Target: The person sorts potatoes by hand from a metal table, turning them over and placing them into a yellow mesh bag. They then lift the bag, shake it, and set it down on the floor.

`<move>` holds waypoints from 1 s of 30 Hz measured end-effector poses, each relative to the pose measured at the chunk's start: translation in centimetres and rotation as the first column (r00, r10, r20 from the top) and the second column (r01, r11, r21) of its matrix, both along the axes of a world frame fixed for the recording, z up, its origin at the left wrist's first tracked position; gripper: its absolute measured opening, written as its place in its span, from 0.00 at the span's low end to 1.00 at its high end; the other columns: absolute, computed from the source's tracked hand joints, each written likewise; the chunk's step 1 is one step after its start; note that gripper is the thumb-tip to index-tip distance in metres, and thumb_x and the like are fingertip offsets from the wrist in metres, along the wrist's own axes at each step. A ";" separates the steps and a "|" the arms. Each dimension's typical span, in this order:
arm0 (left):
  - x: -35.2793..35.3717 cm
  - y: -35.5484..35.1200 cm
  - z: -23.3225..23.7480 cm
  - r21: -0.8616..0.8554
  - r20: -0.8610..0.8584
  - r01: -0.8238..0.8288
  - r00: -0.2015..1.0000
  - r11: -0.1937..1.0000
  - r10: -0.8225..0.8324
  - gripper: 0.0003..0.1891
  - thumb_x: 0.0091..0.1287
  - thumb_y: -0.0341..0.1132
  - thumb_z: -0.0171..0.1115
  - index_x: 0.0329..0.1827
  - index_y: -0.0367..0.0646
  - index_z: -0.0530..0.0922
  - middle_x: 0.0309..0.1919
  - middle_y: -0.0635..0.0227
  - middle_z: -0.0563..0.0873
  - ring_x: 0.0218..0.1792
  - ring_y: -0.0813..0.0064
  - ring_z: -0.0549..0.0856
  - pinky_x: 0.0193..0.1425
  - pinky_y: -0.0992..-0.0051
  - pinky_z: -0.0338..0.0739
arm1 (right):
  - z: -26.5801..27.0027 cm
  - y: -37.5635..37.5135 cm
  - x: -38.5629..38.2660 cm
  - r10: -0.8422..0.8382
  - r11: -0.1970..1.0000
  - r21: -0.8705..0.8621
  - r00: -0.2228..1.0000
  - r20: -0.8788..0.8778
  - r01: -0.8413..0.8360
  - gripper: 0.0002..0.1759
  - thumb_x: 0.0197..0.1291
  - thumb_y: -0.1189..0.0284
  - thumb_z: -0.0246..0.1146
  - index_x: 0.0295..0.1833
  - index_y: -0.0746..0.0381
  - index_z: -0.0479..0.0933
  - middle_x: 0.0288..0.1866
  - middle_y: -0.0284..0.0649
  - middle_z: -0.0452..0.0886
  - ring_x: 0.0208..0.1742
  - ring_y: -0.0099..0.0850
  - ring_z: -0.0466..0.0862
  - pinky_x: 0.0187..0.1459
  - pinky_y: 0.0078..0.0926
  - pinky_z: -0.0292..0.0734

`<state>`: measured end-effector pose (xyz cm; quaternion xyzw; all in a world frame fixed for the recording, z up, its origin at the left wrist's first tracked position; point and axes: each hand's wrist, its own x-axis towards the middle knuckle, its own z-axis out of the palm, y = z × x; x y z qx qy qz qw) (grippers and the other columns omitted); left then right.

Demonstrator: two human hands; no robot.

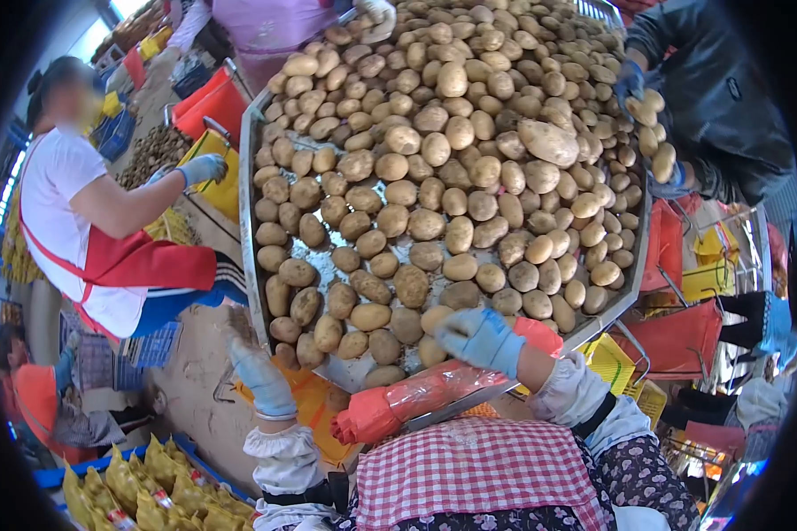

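Note:
My right hand [480,340], in a blue glove, reaches over the near rim of the sorting table. Its fingers curl round a pale potato [435,318] at the near side of the pile. My left hand [262,372], also gloved, is beside the table's left near corner, its fingers stretched out and somewhat blurred. Below that hand hangs an orange bag [314,425]. Potatoes [410,285] of mixed sizes cover the metal table [249,221]. A red padded roll [425,396] lines the rim in front of me, under my right wrist.
A person in a red apron [119,261] stands at left, gloved hand on a yellow bag [212,173]. Another person's blue-gloved hand [630,84] is by potatoes at right; a white-gloved hand [378,19] is at the far side. Filled yellow net bags [155,487] stand at lower left.

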<state>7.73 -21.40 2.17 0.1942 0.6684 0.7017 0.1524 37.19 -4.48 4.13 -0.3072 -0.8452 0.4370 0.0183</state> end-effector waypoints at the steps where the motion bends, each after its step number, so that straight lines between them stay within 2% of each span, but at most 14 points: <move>1: -0.3 -1.0 -0.1 0.065 0.036 -0.023 0.999 0.998 0.021 0.25 0.76 0.42 0.41 0.72 0.37 0.60 0.70 0.55 0.65 0.73 0.62 0.62 0.76 0.63 0.56 | 2.3 0.3 -0.8 -0.147 0.989 0.001 0.988 0.044 0.147 0.19 0.63 0.60 0.58 0.54 0.58 0.80 0.37 0.45 0.85 0.40 0.43 0.85 0.43 0.35 0.80; 6: -0.8 -4.1 -0.6 0.289 0.191 -0.120 0.979 0.950 0.066 0.25 0.75 0.40 0.44 0.71 0.37 0.59 0.68 0.54 0.65 0.71 0.61 0.63 0.73 0.61 0.59 | -0.6 1.3 -1.6 -0.206 0.949 0.260 0.975 0.078 0.180 0.19 0.65 0.63 0.57 0.58 0.59 0.77 0.41 0.46 0.85 0.43 0.39 0.86 0.45 0.32 0.79; 9: 1.6 -2.6 1.5 0.125 0.142 -0.140 0.982 0.982 0.122 0.24 0.75 0.39 0.42 0.69 0.35 0.62 0.66 0.54 0.69 0.69 0.63 0.67 0.71 0.63 0.62 | -2.4 1.4 -1.3 -0.367 0.927 -0.167 0.907 -0.208 0.337 0.16 0.64 0.64 0.57 0.53 0.58 0.78 0.44 0.48 0.84 0.45 0.45 0.84 0.47 0.37 0.78; 10: 1.8 -3.0 0.1 -0.018 0.012 -0.004 1.000 1.000 0.005 0.24 0.76 0.40 0.42 0.69 0.35 0.63 0.66 0.55 0.69 0.68 0.63 0.68 0.72 0.65 0.62 | -2.1 1.5 -0.9 -0.362 0.929 -0.166 0.909 -0.208 0.332 0.16 0.64 0.64 0.57 0.53 0.58 0.78 0.44 0.48 0.84 0.45 0.45 0.84 0.47 0.37 0.78; 12: 3.4 -1.5 -0.3 -0.238 -0.293 0.154 0.930 0.959 -0.222 0.25 0.71 0.38 0.50 0.68 0.35 0.66 0.65 0.55 0.71 0.66 0.60 0.70 0.72 0.64 0.62 | -0.7 1.8 -0.4 -0.392 0.897 0.178 0.914 -0.106 0.405 0.17 0.65 0.62 0.57 0.54 0.58 0.78 0.43 0.48 0.84 0.45 0.45 0.84 0.47 0.37 0.78; 13: 5.1 0.3 0.7 -0.311 -0.466 0.184 0.825 0.932 -0.318 0.27 0.66 0.36 0.58 0.67 0.35 0.68 0.64 0.54 0.72 0.66 0.57 0.71 0.72 0.62 0.62 | 0.0 1.8 -0.2 -0.357 0.929 0.129 0.931 0.077 0.346 0.17 0.64 0.59 0.57 0.52 0.59 0.78 0.41 0.47 0.85 0.44 0.45 0.84 0.46 0.37 0.78; 14: 5.5 0.6 -1.2 -0.529 -0.676 0.133 0.531 0.838 -0.511 0.31 0.64 0.46 0.61 0.67 0.39 0.69 0.67 0.50 0.69 0.68 0.49 0.67 0.74 0.54 0.56 | 0.4 1.3 -0.5 -0.352 0.931 0.130 0.933 0.074 0.341 0.17 0.64 0.59 0.57 0.52 0.59 0.78 0.41 0.47 0.85 0.44 0.45 0.84 0.46 0.37 0.78; 16: 6.8 1.4 -1.1 -0.650 -0.586 0.203 0.481 0.733 -0.653 0.35 0.61 0.54 0.62 0.68 0.46 0.69 0.70 0.49 0.65 0.70 0.43 0.62 0.75 0.46 0.49 | 0.8 -0.2 -1.0 -0.207 0.976 0.131 0.927 0.314 0.174 0.20 0.63 0.55 0.58 0.49 0.59 0.78 0.37 0.46 0.85 0.42 0.45 0.85 0.45 0.38 0.78; 18: 7.3 0.6 -3.1 -0.801 -0.520 0.123 0.340 0.585 -0.783 0.34 0.61 0.53 0.60 0.70 0.51 0.67 0.72 0.52 0.63 0.72 0.46 0.60 0.75 0.44 0.47 | -1.2 0.0 -0.3 -0.203 0.969 0.192 0.941 0.271 0.154 0.22 0.61 0.52 0.59 0.47 0.59 0.76 0.34 0.45 0.85 0.40 0.44 0.85 0.45 0.40 0.78; 20: 6.4 -0.7 -2.9 -0.788 -0.545 0.114 0.331 0.606 -0.770 0.30 0.60 0.51 0.61 0.67 0.53 0.72 0.70 0.53 0.66 0.71 0.46 0.62 0.73 0.43 0.51 | -0.7 0.3 -0.2 -0.133 0.987 -0.071 0.986 0.105 0.141 0.18 0.61 0.56 0.63 0.45 0.61 0.75 0.32 0.43 0.84 0.35 0.41 0.84 0.38 0.36 0.77; 22: 5.9 -1.8 -2.3 -0.843 -0.483 0.128 0.243 0.522 -0.841 0.24 0.60 0.48 0.62 0.58 0.51 0.79 0.65 0.52 0.71 0.67 0.47 0.68 0.69 0.45 0.59 | 1.0 0.2 -1.0 -0.177 0.984 0.031 0.956 0.233 0.175 0.19 0.61 0.56 0.63 0.46 0.60 0.75 0.34 0.45 0.84 0.36 0.42 0.84 0.40 0.37 0.78; 24: 5.2 -1.4 -2.0 -0.819 -0.505 0.165 0.248 0.550 -0.827 0.18 0.60 0.45 0.61 0.50 0.48 0.82 0.61 0.52 0.75 0.63 0.48 0.72 0.64 0.48 0.66 | 1.0 0.1 -1.5 -0.230 0.972 0.137 0.907 0.352 0.193 0.19 0.61 0.56 0.63 0.47 0.60 0.74 0.35 0.47 0.84 0.38 0.44 0.84 0.41 0.38 0.78; 26: 4.5 0.3 -1.4 -0.758 -0.428 0.248 0.509 0.604 -0.747 0.17 0.60 0.45 0.61 0.48 0.45 0.83 0.59 0.51 0.77 0.60 0.48 0.74 0.61 0.50 0.69 | -0.9 -0.2 -1.8 -0.266 0.940 0.298 0.900 0.345 0.164 0.21 0.61 0.55 0.63 0.49 0.60 0.74 0.38 0.49 0.84 0.41 0.46 0.84 0.43 0.41 0.77; 30: 7.1 4.3 -2.0 -0.728 -0.584 0.193 0.327 0.657 -0.743 0.29 0.60 0.48 0.62 0.63 0.47 0.74 0.68 0.52 0.67 0.69 0.48 0.64 0.72 0.50 0.57 | -1.1 -0.3 -3.6 -0.123 0.986 0.147 0.945 0.302 0.082 0.23 0.62 0.53 0.60 0.52 0.59 0.73 0.41 0.51 0.84 0.46 0.48 0.84 0.47 0.44 0.77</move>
